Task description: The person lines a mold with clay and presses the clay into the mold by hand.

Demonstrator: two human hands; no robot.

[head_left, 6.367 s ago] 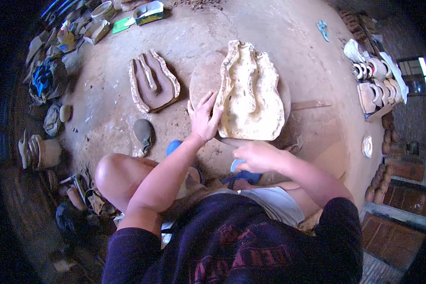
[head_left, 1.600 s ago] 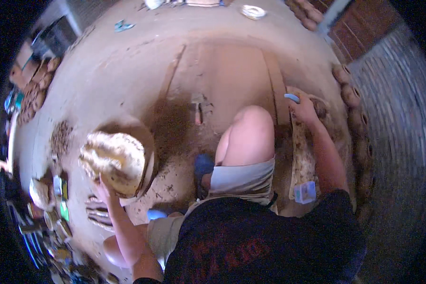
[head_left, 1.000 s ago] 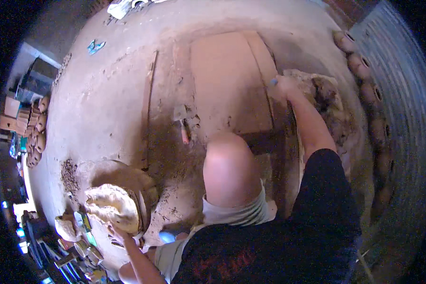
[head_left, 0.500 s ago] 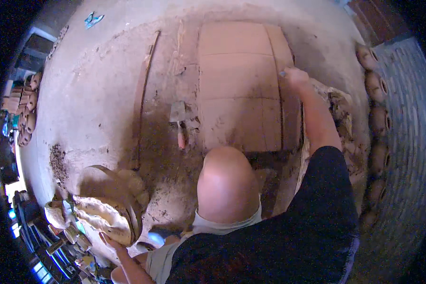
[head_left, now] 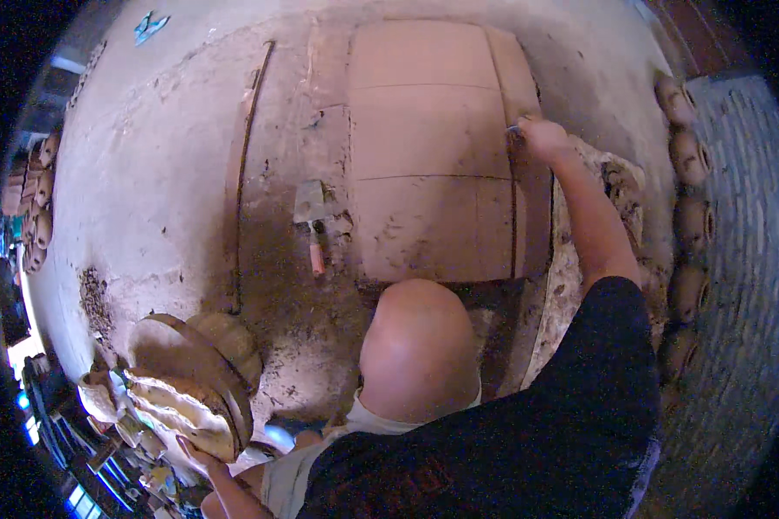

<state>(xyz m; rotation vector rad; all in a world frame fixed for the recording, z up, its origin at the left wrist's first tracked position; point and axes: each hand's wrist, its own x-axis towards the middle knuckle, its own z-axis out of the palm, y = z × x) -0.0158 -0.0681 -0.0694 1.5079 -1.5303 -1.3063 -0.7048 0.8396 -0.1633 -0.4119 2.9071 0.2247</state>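
A large flat slab of brown clay lies on the ground ahead of me, scored with thin straight lines across it and one lengthwise line near its right side. At that lengthwise line is my right hand, closed on a small tool whose tip looks grey; its kind is too small to make out. Down at the left, my left hand has its fingers stretched out against the lower edge of a cream, wavy-edged piece. Round boards lie right behind that piece.
A trowel with an orange-brown handle lies left of the slab, and a long wooden strip beyond it. Clay-smeared sheeting is at the right. Round clay pots line the corrugated surface. My bent knee rises before the slab.
My right hand has slid slightly toward me along the slab's lengthwise line. The whole view has shifted a little; my left hand stays by the cream piece.
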